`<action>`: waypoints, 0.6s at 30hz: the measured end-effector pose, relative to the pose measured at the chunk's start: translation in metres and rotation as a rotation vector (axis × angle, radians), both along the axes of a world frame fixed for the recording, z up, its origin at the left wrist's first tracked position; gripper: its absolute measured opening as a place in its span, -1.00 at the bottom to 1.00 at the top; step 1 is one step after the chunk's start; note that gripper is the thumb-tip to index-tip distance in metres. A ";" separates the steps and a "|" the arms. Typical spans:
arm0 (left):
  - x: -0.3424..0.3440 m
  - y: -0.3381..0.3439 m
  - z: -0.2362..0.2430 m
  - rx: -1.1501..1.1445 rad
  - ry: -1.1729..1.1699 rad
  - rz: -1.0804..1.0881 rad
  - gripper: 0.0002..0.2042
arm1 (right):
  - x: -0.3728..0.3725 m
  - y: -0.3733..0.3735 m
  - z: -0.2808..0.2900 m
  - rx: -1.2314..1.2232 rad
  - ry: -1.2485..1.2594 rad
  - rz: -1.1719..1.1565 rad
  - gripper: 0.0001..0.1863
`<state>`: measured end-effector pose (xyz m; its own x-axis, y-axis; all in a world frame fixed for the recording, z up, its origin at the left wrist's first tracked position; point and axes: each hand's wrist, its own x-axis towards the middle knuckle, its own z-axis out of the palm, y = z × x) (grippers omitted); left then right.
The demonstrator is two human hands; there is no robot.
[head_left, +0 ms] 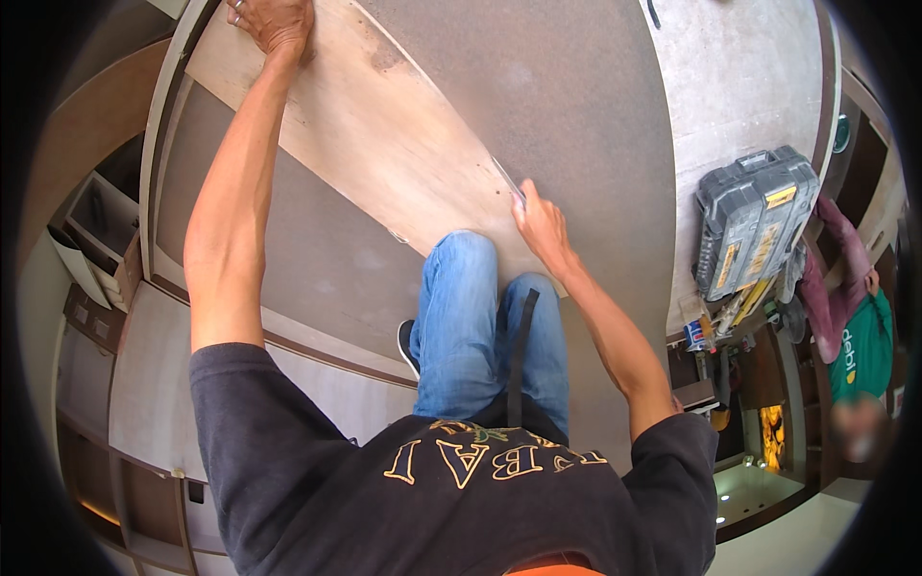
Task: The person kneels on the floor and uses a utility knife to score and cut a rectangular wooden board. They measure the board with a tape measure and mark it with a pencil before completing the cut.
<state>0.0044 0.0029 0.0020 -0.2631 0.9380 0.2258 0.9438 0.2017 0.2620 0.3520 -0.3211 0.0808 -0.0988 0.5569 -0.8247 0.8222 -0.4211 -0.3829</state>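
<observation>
A long pale plywood board [384, 130] lies diagonally over a brown sheet, its near end under my knees. At its far left end, my left hand [274, 27] presses with bent fingers near the edge; the fingertips are partly cut off by the frame. My right hand [544, 228] is closed around a slim silver cutter knife [510, 180], set against the board's right edge. Much of its handle is hidden in my fingers. My jeans-clad knee [461, 259] rests on the board's near part.
The large brown sheet [567, 86] extends on both sides of the board. To the right, a grey and black tool case [754, 226] stands on a pale surface, with small tools beside it. Another person in a green top [862, 350] is at far right. Open shelving [154, 490] lies at left.
</observation>
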 end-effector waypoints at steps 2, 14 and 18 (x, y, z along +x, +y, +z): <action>0.007 -0.001 0.005 -0.044 -0.009 0.032 -0.64 | 0.019 -0.019 0.019 -0.087 -0.020 -0.016 -0.78; 0.018 -0.002 0.021 -0.070 -0.077 0.071 -0.65 | -0.099 0.185 -0.009 0.268 0.257 0.002 -0.75; 0.017 -0.003 0.013 -0.022 -0.067 0.038 -0.66 | -0.098 0.175 -0.014 0.262 0.221 0.001 -0.77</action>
<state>0.0219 0.0002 0.0154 -0.3123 0.9315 0.1864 0.9160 0.2432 0.3190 0.2536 -0.1460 0.0666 -0.2603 0.7470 -0.6117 0.7076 -0.2835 -0.6473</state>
